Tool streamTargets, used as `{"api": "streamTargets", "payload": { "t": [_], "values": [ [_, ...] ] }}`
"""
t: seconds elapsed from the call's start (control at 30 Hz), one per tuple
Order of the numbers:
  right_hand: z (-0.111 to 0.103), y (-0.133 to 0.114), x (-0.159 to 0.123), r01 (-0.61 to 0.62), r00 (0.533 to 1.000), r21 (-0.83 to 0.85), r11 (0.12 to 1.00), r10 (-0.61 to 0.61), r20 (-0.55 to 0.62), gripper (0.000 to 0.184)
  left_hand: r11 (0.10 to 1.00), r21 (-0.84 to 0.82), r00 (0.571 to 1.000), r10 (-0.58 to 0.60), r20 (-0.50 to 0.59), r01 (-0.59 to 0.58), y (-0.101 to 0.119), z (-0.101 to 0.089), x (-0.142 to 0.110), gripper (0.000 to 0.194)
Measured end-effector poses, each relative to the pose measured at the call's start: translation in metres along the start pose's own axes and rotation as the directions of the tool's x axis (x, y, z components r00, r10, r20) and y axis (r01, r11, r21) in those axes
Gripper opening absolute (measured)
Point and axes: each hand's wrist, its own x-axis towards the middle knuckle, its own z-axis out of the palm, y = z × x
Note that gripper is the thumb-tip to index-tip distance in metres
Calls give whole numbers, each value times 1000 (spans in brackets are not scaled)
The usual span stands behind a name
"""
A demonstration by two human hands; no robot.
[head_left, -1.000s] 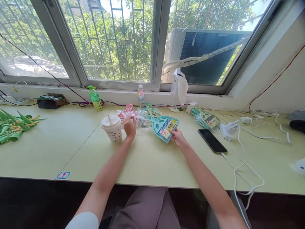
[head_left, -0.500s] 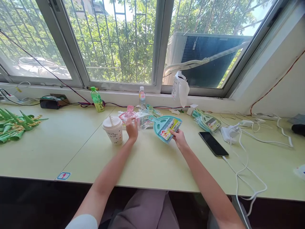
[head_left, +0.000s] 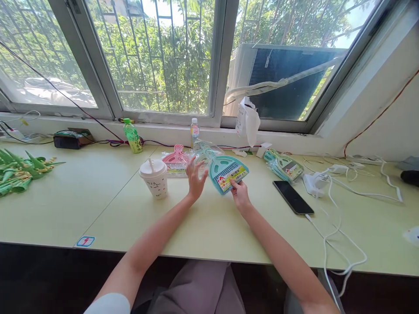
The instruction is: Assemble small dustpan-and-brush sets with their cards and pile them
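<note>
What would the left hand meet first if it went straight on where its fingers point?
The left hand would probably meet the clear plastic packaging first; the bottle stands beyond it. Exact depth is unclear.

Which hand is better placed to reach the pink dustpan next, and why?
Likely the left hand: its spread fingers are close to the pink dustpan; the right hand is farther away and grips the teal dustpan.

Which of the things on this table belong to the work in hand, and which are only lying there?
Likely part of the work:
teal dustpan set, held
pink dustpan set
wrapped dustpan bundle

Apparently only lying about:
lidded cup
phone
green-capped bottle
</note>
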Motion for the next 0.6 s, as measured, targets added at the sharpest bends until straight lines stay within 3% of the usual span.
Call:
{"api": "streamTargets", "payload": {
  "t": [0.1, 0.17, 0.27, 0.4, 0.5, 0.6],
  "values": [
    [0, -1, 2, 25, 999, 17, 1000, -25, 21, 38, 984, -18, 953, -175, -246, 176, -3, 4, 0, 64],
    [-1, -1, 3, 40, 999, 14, 999, -41, 27, 38, 945, -93, 892, -327, -312, 314, -11, 10, 0, 82],
    [-2, -2, 5, 46, 999, -10, 999, -46, 27, 37, 846, -223, 817, -529, -229, 485, -25, 20, 2, 94],
    [-6, -8, 8, 44, 999, -13, 999, -44, 33, 39, 768, -356, 771, -614, -170, 533, -37, 25, 5, 101],
    [-10, -15, 11, 38, 998, -47, 998, -36, 45, 39, 716, -410, 726, -667, -165, 564, -45, 24, 8, 94],
    [-14, -21, 14, 30, 998, -80, 996, -25, 60, 39, 740, -370, 758, -639, -126, 562, -55, 22, 10, 59]
  ]
}}
